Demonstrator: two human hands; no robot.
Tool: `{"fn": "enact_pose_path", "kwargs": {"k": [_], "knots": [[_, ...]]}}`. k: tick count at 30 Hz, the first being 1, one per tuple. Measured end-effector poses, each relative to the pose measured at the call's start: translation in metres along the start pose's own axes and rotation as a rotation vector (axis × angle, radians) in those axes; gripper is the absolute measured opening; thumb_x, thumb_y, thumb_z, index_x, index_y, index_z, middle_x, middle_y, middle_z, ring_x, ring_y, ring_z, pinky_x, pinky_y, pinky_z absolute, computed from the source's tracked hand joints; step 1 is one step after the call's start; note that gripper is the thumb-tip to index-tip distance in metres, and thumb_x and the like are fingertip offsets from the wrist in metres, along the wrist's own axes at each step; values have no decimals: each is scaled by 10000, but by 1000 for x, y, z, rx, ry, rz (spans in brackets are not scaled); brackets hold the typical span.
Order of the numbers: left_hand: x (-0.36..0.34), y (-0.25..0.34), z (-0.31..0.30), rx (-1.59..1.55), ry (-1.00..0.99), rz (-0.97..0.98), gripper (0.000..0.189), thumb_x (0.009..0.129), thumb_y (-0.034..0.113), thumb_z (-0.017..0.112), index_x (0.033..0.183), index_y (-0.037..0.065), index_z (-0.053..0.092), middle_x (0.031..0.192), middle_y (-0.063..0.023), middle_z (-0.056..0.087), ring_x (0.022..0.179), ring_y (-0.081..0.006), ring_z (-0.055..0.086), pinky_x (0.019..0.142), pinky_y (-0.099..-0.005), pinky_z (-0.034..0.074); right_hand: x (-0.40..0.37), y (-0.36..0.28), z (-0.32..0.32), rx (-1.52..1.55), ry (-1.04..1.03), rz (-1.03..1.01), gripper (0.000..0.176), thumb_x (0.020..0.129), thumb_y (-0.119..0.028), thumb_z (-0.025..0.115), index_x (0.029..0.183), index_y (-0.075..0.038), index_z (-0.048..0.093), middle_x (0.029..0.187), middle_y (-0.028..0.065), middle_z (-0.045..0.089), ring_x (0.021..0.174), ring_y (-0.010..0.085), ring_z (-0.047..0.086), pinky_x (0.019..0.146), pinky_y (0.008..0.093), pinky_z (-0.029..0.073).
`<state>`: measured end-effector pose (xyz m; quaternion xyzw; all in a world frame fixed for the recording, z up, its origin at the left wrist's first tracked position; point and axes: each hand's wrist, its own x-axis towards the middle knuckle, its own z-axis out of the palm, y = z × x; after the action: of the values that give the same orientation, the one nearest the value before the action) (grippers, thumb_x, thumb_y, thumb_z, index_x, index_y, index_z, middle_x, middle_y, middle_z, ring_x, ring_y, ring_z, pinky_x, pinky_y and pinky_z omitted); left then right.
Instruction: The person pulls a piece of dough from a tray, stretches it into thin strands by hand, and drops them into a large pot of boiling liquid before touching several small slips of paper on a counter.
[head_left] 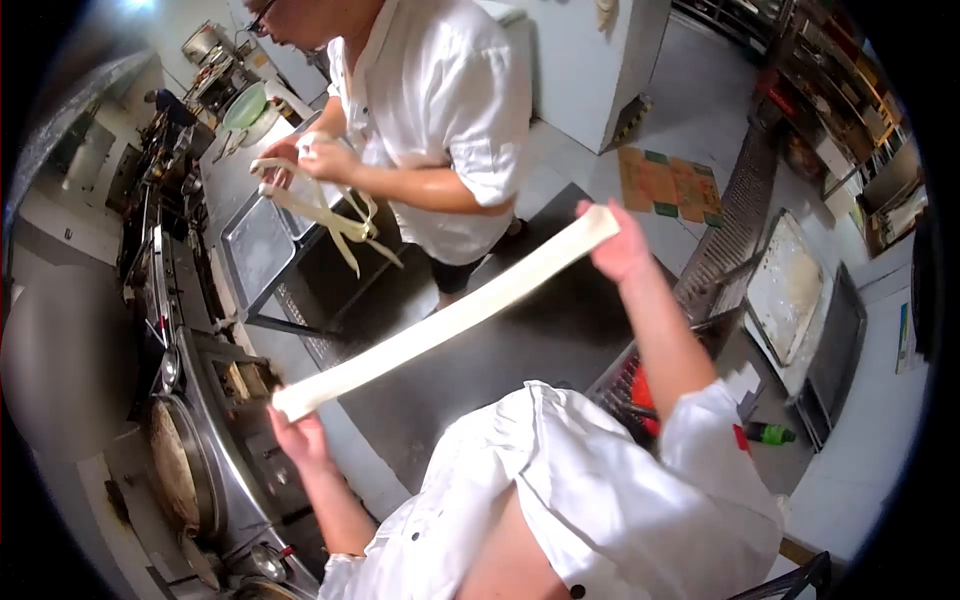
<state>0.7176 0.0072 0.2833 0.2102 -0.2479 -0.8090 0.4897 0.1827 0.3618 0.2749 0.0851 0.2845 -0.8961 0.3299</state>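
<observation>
A long, flat, pale strip of dough [450, 317] is stretched in the air between my two hands, slanting up to the right. My left hand [302, 440] is closed on its lower end, over the floor near the stove. At the upper end, my right hand [622, 250] grips the strip with the fingers wrapped around it; part of the fingers is hidden. Across from me, a co-worker in a white shirt [450, 110] holds several thinner dough strips [322, 212], which hang down in loops from that person's hands.
Metal trays [258, 250] lie on a worktable by the co-worker. A stove counter with a large round pan [180, 465] runs along my left. To the right, a tray [770, 300] bears a pale mass. A green-capped bottle [770, 433] and flattened cardboard [668, 187] are nearby.
</observation>
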Motion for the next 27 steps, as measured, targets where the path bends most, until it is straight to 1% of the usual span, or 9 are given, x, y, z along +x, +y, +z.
{"fn": "enact_pose_path", "kwargs": {"k": [3,7,11,13,16,17,19,22,27], "knots": [[-32,-1,-4,-179,31,-43,500,990,423,491,1383,116,455,1396,-207,480,1274,-360,473,1096,-508,369,-33,82,42,48,46,69,354,1010,-304,472,1037,20,612,1029,149,667,1002,264,639,916,374,510],[-55,46,-82,-118,34,-45,495,979,429,499,1382,144,460,1391,-170,481,1303,-363,427,1115,-549,312,-1,85,-31,-57,188,76,318,1012,-272,474,1097,19,573,1011,167,652,974,278,634,947,406,503],[-91,157,-225,152,193,-64,433,974,283,524,1265,-37,518,1252,-168,588,1204,-296,528,1102,-453,370,40,-49,-109,-322,305,25,264,970,-119,529,1177,42,506,1084,233,636,1035,340,627,982,451,503],[-125,221,-256,199,119,-118,360,975,199,528,1239,-45,545,1238,-201,602,1161,-304,570,1075,-439,412,46,-136,-115,-329,368,-22,282,977,-143,541,1174,56,512,1097,225,649,914,307,683,858,388,591],[-164,293,-300,169,394,-10,373,1008,220,467,1264,-45,524,1258,-201,590,1170,-308,566,1081,-460,409,28,-208,-74,-458,367,58,307,1011,-225,487,1172,34,527,1079,170,673,912,277,687,842,389,595],[-170,289,-268,139,611,11,366,1009,214,468,1281,-25,521,1242,-193,596,1164,-308,564,1070,-460,408,35,-217,-69,-477,383,37,311,1015,-234,480,1176,27,530,1075,163,676,930,279,681,856,404,585],[-178,262,-284,681,431,127,357,999,193,478,1292,-8,519,1218,-177,606,1167,-298,554,1066,-459,397,59,-207,-82,-509,354,0,299,1015,-230,478,1159,25,539,1069,161,675,947,281,673,873,416,569],[-151,154,-267,112,501,152,336,958,148,511,1237,-34,550,1158,-154,621,1103,-282,571,1042,-437,422,107,-147,-125,-378,64,-36,217,993,-213,500,1071,-15,548,1059,165,661,994,290,633,938,437,501],[-139,-44,-120,-146,343,184,399,998,327,448,1209,-1,532,1159,-130,595,1112,-257,554,1013,-398,429,72,-16,-126,-112,212,89,176,963,-188,511,1034,-28,518,969,139,617,929,271,613,892,429,510]]}}
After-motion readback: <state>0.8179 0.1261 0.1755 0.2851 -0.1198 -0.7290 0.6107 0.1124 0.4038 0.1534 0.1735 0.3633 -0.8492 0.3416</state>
